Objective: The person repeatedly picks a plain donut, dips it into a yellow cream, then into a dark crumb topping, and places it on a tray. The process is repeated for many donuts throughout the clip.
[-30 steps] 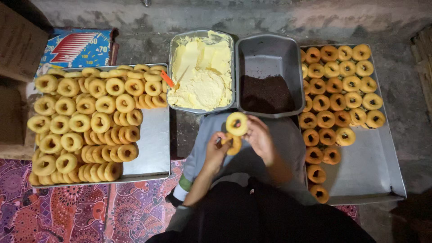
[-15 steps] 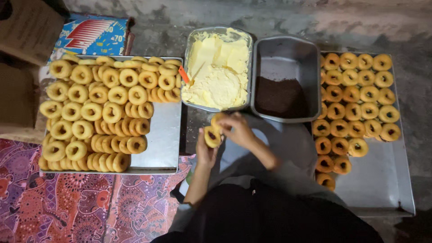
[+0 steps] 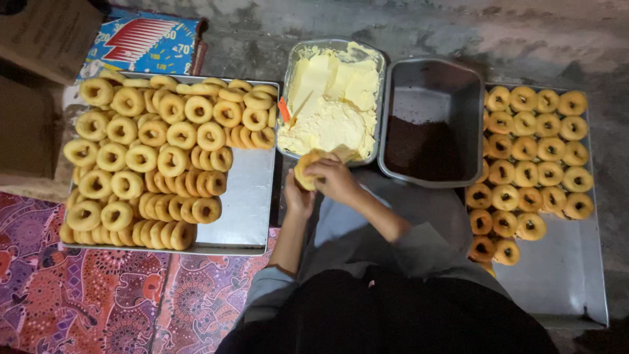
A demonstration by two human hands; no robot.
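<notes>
Head view: doughnut [image 3: 304, 172] pinched between fingers [image 3: 321, 169] of both hands.

Both hands are shifting away from the person's lap, up toward the near rim of the butter tray [image 3: 331, 49]. The ring doughnut [image 3: 305, 172], a second ago raised face-up above the right hand [image 3: 335, 180], is now sitting low between the two hands, the right hand's fingers folding over its top. The left hand [image 3: 298, 196] is cupping it from beneath, just below the right.
</notes>
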